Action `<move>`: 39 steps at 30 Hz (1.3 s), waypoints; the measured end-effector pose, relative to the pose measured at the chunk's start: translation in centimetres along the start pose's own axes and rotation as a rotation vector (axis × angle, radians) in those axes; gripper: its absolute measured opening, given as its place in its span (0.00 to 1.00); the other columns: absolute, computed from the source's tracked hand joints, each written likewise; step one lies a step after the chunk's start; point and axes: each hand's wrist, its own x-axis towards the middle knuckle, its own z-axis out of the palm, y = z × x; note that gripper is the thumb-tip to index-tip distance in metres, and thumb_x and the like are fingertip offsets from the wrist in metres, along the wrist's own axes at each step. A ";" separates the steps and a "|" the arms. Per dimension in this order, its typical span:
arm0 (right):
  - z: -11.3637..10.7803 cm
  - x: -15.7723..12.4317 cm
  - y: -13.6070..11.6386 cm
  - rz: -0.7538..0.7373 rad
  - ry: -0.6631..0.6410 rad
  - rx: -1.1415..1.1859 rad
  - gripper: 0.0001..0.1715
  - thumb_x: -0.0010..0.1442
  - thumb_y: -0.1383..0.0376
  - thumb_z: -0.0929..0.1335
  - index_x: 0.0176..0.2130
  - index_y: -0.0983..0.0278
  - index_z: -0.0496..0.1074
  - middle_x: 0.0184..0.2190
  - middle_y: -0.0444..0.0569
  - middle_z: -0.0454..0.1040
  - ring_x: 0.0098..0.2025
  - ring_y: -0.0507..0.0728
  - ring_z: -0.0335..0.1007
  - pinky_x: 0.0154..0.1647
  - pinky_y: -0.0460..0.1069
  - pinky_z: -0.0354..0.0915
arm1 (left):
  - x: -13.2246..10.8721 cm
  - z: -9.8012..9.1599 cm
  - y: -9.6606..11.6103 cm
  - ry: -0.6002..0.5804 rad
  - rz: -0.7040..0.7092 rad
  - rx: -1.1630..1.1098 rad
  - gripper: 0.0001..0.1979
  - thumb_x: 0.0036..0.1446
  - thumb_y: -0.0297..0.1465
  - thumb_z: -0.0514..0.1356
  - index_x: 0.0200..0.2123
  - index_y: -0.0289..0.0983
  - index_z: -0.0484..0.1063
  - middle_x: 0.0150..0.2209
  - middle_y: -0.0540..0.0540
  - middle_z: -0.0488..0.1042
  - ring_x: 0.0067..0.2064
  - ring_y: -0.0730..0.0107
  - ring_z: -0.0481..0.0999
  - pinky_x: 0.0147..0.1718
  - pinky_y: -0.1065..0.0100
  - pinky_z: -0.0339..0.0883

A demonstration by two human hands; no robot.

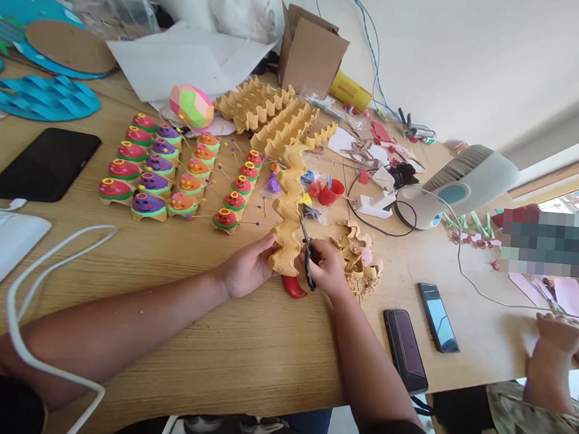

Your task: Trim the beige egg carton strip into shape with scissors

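Note:
My left hand (247,267) grips the near end of a long yellow egg-carton strip (289,207), thumb on its edge. The strip has a row of bumpy cups and points away from me. My right hand (329,268) is closed on dark-handled scissors (309,262), whose blades lie along the strip's right edge. Under its near end shows a glossy red curved object (294,287), partly hidden. To the left stand painted egg-carton caterpillars (187,175) with faces and pin antennae, in several rows. Cut carton scraps (360,249) are heaped right of my right hand.
Uncut egg cartons (265,111) and a cardboard box (312,51) stand behind. A red cup (330,193) and a white fan (465,181) are at right, with two phones (404,350) nearer. A black tablet (43,164) lies left. Another person's hands (561,332) rest at far right.

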 end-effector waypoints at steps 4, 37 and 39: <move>0.2 0.0 0.0 -0.003 0.036 -0.043 0.16 0.57 0.55 0.68 0.26 0.59 0.62 0.21 0.40 0.62 0.26 0.52 0.55 0.28 0.48 0.52 | 0.0 0.0 -0.1 -0.026 0.005 -0.004 0.19 0.65 0.39 0.66 0.56 0.39 0.75 0.45 0.44 0.84 0.48 0.62 0.83 0.48 0.64 0.76; 1.0 0.0 -0.1 0.053 0.059 -0.011 0.17 0.53 0.56 0.68 0.24 0.59 0.58 0.20 0.40 0.60 0.25 0.52 0.52 0.27 0.48 0.49 | 0.1 0.2 -0.7 -0.037 0.056 0.050 0.21 0.64 0.41 0.68 0.56 0.39 0.76 0.52 0.42 0.82 0.54 0.58 0.80 0.53 0.61 0.73; 1.0 0.0 -0.1 0.063 0.062 0.001 0.18 0.53 0.56 0.68 0.23 0.59 0.57 0.20 0.40 0.60 0.25 0.52 0.52 0.27 0.48 0.49 | 0.0 0.2 -0.6 -0.059 0.028 0.040 0.22 0.64 0.42 0.68 0.56 0.39 0.76 0.51 0.42 0.83 0.53 0.58 0.81 0.52 0.61 0.73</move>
